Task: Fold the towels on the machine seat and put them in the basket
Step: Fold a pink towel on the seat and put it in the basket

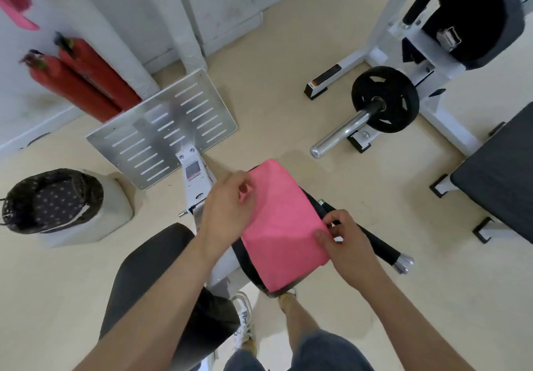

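Observation:
A pink towel lies folded into a rectangle on the black machine seat, covering most of it. My left hand pinches the towel's left edge near its far corner. My right hand pinches the towel's right edge near the seat's side handle. The basket, dark with a dotted lining, stands open on the floor at the left with nothing visible inside.
A slotted metal footplate rises ahead of the seat. Two red fire extinguishers lean at the left wall. A black weight plate on a chrome bar and a black padded bench stand to the right. A black backrest pad is near-left.

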Demonstrator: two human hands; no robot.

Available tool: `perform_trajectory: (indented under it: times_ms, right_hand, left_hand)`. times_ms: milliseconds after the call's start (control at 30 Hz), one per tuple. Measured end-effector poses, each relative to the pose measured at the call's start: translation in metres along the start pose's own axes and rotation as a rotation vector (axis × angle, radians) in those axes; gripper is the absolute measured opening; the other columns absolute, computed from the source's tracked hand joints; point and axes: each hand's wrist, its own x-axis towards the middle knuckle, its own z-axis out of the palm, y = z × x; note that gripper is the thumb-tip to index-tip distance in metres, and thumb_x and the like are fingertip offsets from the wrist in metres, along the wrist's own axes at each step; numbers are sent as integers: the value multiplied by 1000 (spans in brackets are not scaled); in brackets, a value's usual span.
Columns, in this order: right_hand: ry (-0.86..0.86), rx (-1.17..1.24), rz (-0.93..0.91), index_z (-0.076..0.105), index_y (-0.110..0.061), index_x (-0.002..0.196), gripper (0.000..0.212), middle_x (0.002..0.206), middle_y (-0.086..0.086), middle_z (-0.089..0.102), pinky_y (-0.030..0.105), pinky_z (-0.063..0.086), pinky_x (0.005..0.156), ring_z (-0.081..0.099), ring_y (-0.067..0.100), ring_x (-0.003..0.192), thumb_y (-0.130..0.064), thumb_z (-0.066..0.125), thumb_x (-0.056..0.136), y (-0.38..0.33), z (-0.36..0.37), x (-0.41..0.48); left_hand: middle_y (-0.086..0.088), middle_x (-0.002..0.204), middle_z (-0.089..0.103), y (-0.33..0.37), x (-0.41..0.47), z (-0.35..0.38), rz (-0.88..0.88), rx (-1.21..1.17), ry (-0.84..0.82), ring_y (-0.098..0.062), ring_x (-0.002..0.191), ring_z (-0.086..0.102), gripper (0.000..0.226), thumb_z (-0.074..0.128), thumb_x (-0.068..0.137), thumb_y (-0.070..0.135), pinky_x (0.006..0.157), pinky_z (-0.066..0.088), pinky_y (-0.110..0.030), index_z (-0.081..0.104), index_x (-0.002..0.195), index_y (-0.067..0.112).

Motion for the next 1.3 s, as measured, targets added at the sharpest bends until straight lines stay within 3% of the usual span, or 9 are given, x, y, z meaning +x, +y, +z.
perform_trajectory:
  times_ms: [67, 200, 433, 567, 767, 900, 1033, 1133, 1300]
  right_hand:
    - [1, 60, 9, 52, -31, 90, 16, 88, 1, 64, 37, 51, 68, 61, 20, 76, -19, 63, 88, -2, -6, -3]
    - [-30, 193, 36, 54, -16, 90, 12, 75, 10, 60, 42, 53, 60, 59, 22, 58, -10, 65, 88, -12, -16, -4]
    - [-45, 123, -13, 61, -4, 89, 8, 76, 10, 63, 14, 46, 52, 58, 6, 49, -10, 65, 89, -17, -15, -3]
    - [51, -37, -107, 61, -18, 83, 7, 77, 3, 62, 21, 46, 63, 58, 9, 68, -15, 66, 87, -9, -1, -11]
    - [25, 289, -1, 54, -14, 93, 22, 83, 2, 56, 31, 48, 72, 55, 15, 77, -12, 72, 82, 5, 21, -18]
    - [-41, 269, 55, 55, -17, 92, 27, 96, 11, 64, 37, 52, 77, 63, 28, 91, -6, 75, 78, 19, 22, -24]
    - [6, 171, -80, 54, -18, 86, 24, 86, 2, 59, 31, 50, 71, 57, 16, 80, -1, 69, 81, 16, 19, -34]
    - [24, 106, -218, 50, -21, 83, 28, 82, -3, 55, 28, 49, 70, 51, 8, 74, 2, 66, 81, 14, 21, -35]
    - [-8, 84, -254, 54, -18, 79, 24, 81, -4, 56, 25, 46, 70, 51, 9, 73, 2, 66, 81, 14, 15, -32]
  left_hand:
    - [14, 94, 52, 8, -66, 11, 55, 53, -94, -3, 83, 46, 18, 69, 77, 35, 76, 42, -15, 62, 93, 32]
    - [1, 116, 55, 8, -129, 45, 166, 368, -144, -20, 104, 51, 71, 79, 56, 54, 82, 49, -40, 56, 118, 29]
    - [-8, 117, 56, -11, -128, 36, 162, 132, 85, -26, 104, 53, 45, 69, 71, 11, 86, 49, -33, 62, 115, 19]
    - [-4, 107, 48, -11, -133, 39, 24, 49, 120, -25, 92, 56, 55, 71, 61, -8, 77, 54, -33, 66, 108, 20]
    - [11, 99, 43, -9, -158, 51, 60, -2, 102, -16, 91, 54, 49, 64, 58, -8, 75, 47, -24, 65, 92, 26]
    - [4, 103, 48, -13, -170, 50, 116, 119, 28, -21, 90, 53, 48, 61, 64, 0, 64, 50, -29, 60, 105, 24]
    - [-1, 106, 50, -8, -177, 51, 158, 352, -41, -24, 87, 52, 50, 61, 67, 23, 58, 48, -34, 53, 116, 22]
    - [-4, 104, 55, -1, -171, 60, 181, 560, -14, -26, 87, 50, 61, 74, 57, 41, 70, 38, -39, 55, 112, 21]
    - [-5, 104, 57, 5, -152, 74, 210, 605, 114, -28, 92, 55, 36, 64, 68, 16, 87, 35, -41, 59, 104, 18]
